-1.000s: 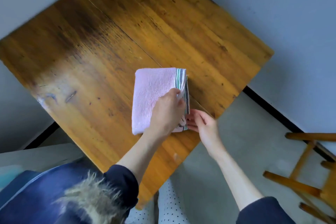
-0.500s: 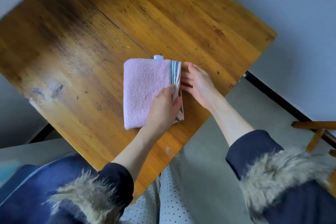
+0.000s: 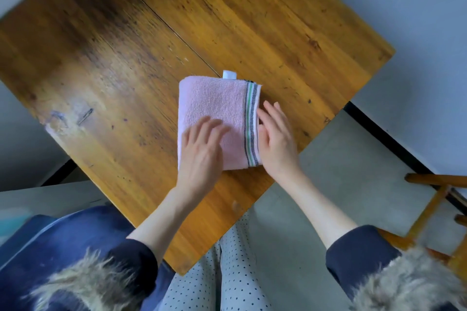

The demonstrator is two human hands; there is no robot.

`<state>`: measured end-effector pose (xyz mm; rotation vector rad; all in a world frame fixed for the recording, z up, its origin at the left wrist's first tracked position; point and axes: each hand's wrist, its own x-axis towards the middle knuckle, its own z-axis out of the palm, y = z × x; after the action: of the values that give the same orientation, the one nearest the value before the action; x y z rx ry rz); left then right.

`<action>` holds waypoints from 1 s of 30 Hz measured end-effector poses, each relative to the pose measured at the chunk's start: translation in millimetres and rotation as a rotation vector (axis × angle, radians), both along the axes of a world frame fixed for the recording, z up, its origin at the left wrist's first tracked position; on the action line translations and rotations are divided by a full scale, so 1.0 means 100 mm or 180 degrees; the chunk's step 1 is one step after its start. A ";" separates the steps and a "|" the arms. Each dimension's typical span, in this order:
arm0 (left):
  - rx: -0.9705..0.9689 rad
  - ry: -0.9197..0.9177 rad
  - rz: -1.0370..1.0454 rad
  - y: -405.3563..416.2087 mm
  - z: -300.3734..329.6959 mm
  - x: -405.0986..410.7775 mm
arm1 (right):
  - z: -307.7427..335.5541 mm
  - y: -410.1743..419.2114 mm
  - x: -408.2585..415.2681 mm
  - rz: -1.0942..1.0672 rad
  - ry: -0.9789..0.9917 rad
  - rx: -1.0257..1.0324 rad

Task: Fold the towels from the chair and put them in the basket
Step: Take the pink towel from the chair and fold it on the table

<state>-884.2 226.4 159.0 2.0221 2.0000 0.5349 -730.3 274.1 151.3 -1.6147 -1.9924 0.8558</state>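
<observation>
A pink towel lies folded into a small rectangle on the wooden table. It has a grey and green striped border along its right edge and a white tag sticking out at the top. My left hand rests flat on the towel's lower left part, fingers spread. My right hand lies flat against the striped right edge, fingers straight. Neither hand grips the towel. No basket is in view.
Part of a wooden chair shows at the right edge, on the grey floor. The table's near corner points toward my legs. Grey walls with a black skirting run behind the table.
My left hand has let go of the striped edge and slid onto the towel's face, flat. My right hand has moved down along the right edge.
</observation>
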 end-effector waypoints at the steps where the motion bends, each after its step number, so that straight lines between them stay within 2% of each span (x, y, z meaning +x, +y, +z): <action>1: -0.0037 0.0144 0.0050 0.00 -0.03 -0.09 | -0.02 -0.04 -0.05 0.0306 -0.0257 0.0295; 4: -0.0257 0.0306 -0.0166 0.11 -0.10 -0.26 | -0.08 0.04 -0.25 0.0988 -0.0912 0.0644; 7: -0.0504 0.0525 -0.0393 0.32 -0.17 -0.35 | -0.22 0.36 -0.35 0.1126 -0.1544 0.0554; 10: -0.0559 0.0672 -0.0366 0.44 -0.27 -0.41 | -0.36 0.52 -0.30 0.1164 -0.1827 0.0489; 15: -0.0497 0.0766 -0.0377 0.42 -0.33 -0.37 | -0.39 0.51 -0.30 0.1197 -0.1861 0.0466; 18: -0.0428 0.0722 -0.0294 0.33 -0.30 -0.37 | -0.32 0.43 -0.32 0.1027 -0.1590 0.0432; 21: -0.0468 0.0651 -0.0260 0.05 -0.30 -0.34 | -0.28 0.09 -0.26 0.0884 -0.1358 0.0288; 26: -0.0587 0.0735 -0.0501 -0.46 -0.33 -0.33 | -0.29 -0.47 -0.10 0.0822 -0.1396 -0.0009; 30: -0.0583 0.0420 -0.0538 -0.66 -0.29 -0.40 | -0.19 -0.58 -0.07 0.0657 -0.1141 0.0049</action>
<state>-924.3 160.6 129.7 2.1335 1.8482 0.1804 -737.7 216.1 132.5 -1.6679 -2.4399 0.6532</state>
